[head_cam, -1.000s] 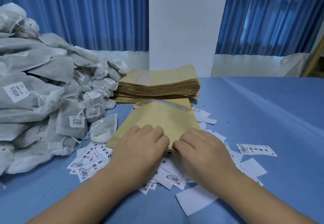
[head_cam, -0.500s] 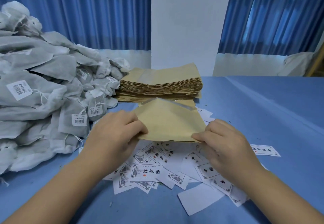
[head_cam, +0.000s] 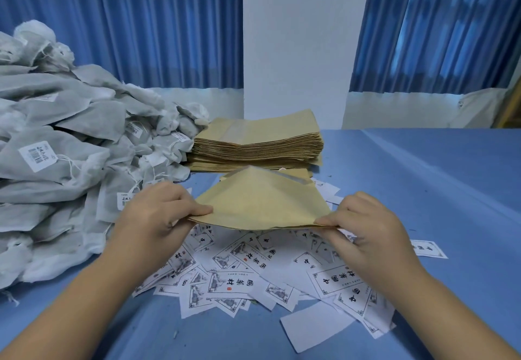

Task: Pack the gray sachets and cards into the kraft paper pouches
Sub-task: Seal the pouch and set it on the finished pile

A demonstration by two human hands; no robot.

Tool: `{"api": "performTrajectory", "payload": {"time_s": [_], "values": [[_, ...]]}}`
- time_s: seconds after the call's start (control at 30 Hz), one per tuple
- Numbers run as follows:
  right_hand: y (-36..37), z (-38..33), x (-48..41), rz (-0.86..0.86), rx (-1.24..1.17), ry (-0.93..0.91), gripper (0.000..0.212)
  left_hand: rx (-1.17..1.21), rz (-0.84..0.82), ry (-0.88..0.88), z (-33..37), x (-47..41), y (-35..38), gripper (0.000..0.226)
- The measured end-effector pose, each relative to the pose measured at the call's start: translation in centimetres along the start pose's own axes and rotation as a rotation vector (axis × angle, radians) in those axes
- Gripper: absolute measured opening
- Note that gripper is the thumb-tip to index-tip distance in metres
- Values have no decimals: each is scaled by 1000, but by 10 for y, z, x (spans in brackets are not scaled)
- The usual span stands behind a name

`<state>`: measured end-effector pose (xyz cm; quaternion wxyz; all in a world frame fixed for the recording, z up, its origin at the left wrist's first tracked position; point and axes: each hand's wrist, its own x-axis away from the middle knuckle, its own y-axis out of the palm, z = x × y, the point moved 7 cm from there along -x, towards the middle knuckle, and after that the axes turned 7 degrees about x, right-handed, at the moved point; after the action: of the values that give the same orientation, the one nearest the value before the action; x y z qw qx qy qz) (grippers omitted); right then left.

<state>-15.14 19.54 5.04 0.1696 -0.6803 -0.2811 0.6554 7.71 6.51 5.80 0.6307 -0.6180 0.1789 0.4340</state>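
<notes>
A single kraft paper pouch [head_cam: 262, 201] is lifted off the table, bowed upward in the middle. My left hand [head_cam: 158, 213] pinches its near left corner and my right hand [head_cam: 363, 224] pinches its near right corner. Beneath the pouch lie several white printed cards [head_cam: 236, 280], scattered across the blue table. A big heap of gray sachets [head_cam: 64, 168] with barcode labels fills the left side. Behind the held pouch stands a stack of kraft pouches [head_cam: 259, 145].
The blue table cloth [head_cam: 439, 190] stretches to the right with one stray card [head_cam: 428, 248] on it. A white pillar and blue curtains stand behind the table. A blank white slip [head_cam: 313, 328] lies near the front edge.
Both hands moved apart from the pouch's near middle to its corners and raised it off the cards. The pouch now bows upward.
</notes>
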Motion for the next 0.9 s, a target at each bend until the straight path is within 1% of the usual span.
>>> {"api": "performTrajectory", "payload": {"time_s": [0.07, 0.13, 0.17, 0.2, 0.23, 0.27, 0.3, 0.33, 0.37, 0.4, 0.47, 0.53, 0.57, 0.63, 0.7, 0.77, 0.83, 0.9], "values": [[2, 10, 0, -60, -245, 220, 23, 197, 75, -202, -11, 4, 1, 36], [8, 24, 2, -59, -468, 461, 36, 422, 150, -430, -23, 8, 5, 31], [13, 31, 5, -79, -554, 594, 37, 517, 186, -546, -30, 11, 9, 33], [20, 39, 10, -116, -638, 739, 32, 653, 222, -676, -38, 15, 15, 37], [30, 44, 17, -168, -748, 888, 23, 860, 274, -820, -46, 20, 23, 40], [38, 45, 22, -224, -869, 1003, 26, 1108, 336, -955, -49, 24, 31, 38], [45, 44, 26, -268, -992, 1077, 38, 1350, 389, -1052, -47, 26, 39, 31], [50, 41, 28, -296, -1096, 1118, 50, 1528, 427, -1113, -44, 27, 44, 25], [53, 39, 28, -307, -1166, 1135, 58, 1644, 445, -1149, -41, 27, 47, 26], [54, 35, 28, -315, -1208, 1145, 64, 1711, 443, -1169, -38, 25, 49, 30], [58, 32, 30, -337, -1264, 1172, 74, 1727, 378, -1218, -33, 25, 54, 38], [61, 31, 32, -356, -1339, 1216, 84, 1662, 225, -1296, -26, 30, 64, 34], [63, 30, 32, -367, -1388, 1230, 83, 1611, 140, -1317, -22, 32, 68, 32], [62, 23, 30, -432, -1443, 1216, 71, 1552, 43, -1312, -19, 34, 71, 32], [61, 20, 32, -491, -1448, 1200, 58, 1583, -11, -1285, -14, 32, 70, 41], [58, 18, 34, -508, -1437, 1166, 54, 1628, -52, -1272, -7, 30, 70, 48], [53, 16, 37, -505, -1411, 1103, 53, 1673, -72, -1247, -1, 27, 71, 49], [45, 15, 40, -475, -1413, 1042, 56, 1718, -98, -1208, 8, 20, 73, 49]]}}
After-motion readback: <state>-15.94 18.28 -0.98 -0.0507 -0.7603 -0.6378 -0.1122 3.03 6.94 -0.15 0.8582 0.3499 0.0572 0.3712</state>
